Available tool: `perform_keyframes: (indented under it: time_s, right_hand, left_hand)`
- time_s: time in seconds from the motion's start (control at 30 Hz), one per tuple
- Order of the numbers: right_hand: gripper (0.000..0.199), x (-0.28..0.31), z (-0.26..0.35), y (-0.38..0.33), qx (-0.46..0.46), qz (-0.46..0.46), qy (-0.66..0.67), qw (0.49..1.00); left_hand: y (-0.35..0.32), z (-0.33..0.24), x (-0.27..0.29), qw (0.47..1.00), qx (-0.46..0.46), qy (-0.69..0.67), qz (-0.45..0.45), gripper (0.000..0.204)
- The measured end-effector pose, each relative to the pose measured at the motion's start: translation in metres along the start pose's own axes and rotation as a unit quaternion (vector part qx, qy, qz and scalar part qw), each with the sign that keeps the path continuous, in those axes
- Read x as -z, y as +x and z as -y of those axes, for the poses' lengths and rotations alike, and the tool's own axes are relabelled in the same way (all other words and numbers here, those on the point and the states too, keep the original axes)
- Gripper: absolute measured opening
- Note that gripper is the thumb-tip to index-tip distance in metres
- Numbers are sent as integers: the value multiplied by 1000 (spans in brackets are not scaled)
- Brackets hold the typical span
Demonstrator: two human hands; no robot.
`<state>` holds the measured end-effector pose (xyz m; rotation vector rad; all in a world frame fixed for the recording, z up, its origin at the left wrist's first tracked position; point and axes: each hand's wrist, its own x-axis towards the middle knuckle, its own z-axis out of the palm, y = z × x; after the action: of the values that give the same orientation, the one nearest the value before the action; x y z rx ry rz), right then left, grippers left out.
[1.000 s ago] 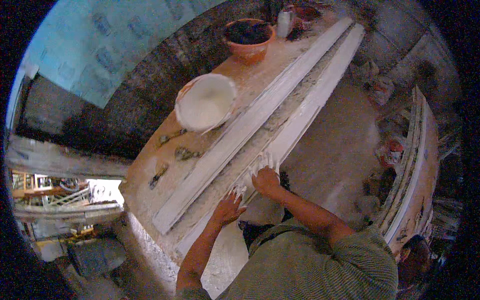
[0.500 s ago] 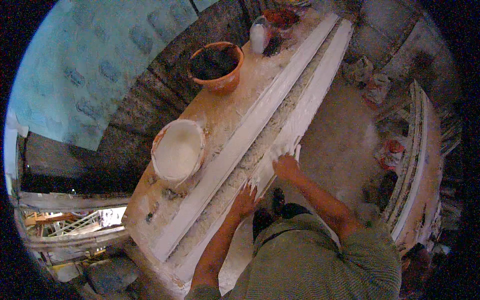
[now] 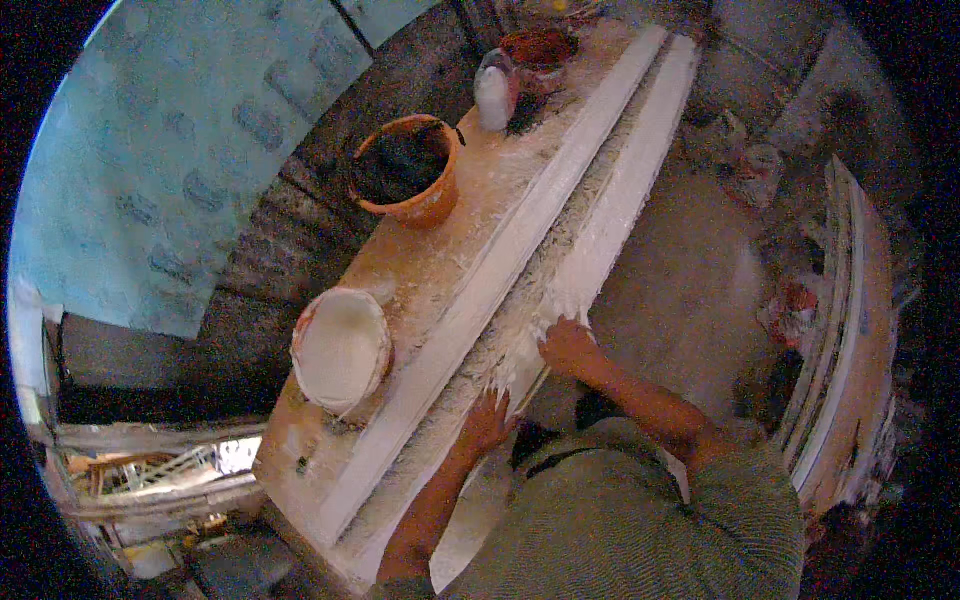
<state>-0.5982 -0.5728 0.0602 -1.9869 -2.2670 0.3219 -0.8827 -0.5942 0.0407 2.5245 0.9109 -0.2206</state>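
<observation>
Two long white plaster strips lie side by side on the table: a far strip (image 3: 480, 290) and a near strip (image 3: 622, 215). A rough, grey-beige band (image 3: 530, 270) runs between them. Fingers coated in white and stretched forward, my left hand (image 3: 487, 418) rests on the lower part of the near strip. Farther up that strip lies my right hand (image 3: 567, 346), its fingers spread over the wet plaster near the edge; their whitened tips partly blend into it. No tool shows in either hand. Left of the strips stands a bucket of white paste (image 3: 342, 348).
An orange bucket (image 3: 430, 205) with a dark inside stands farther up the wooden table (image 3: 400, 262). Behind it are a whitish container (image 3: 493, 95) and a reddish basin (image 3: 540, 48). Long curved boards (image 3: 850, 350) stand at the right, and plastic bags (image 3: 795, 305) lie on the floor.
The view has shifted, so the buckets appear lower and farther left. Both hands sit slightly lower in the picture, still on the near plaster strip.
</observation>
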Motion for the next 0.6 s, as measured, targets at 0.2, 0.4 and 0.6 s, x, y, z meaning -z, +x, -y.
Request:
perform_keyframes:
  time_s: [0.2,0.4,0.6]
  right_hand:
    - [45,48,-83,36,-47,27,124,991]
    - [43,47,-94,101,140,147,32,979]
    - [50,32,-82,135,147,202,118,961]
  left_hand:
    - [89,-32,28,980,180,32,-84,74]
    - [112,-48,33,975,201,-41,-88,70]
    - [130,-52,19,974,120,-64,-183,71]
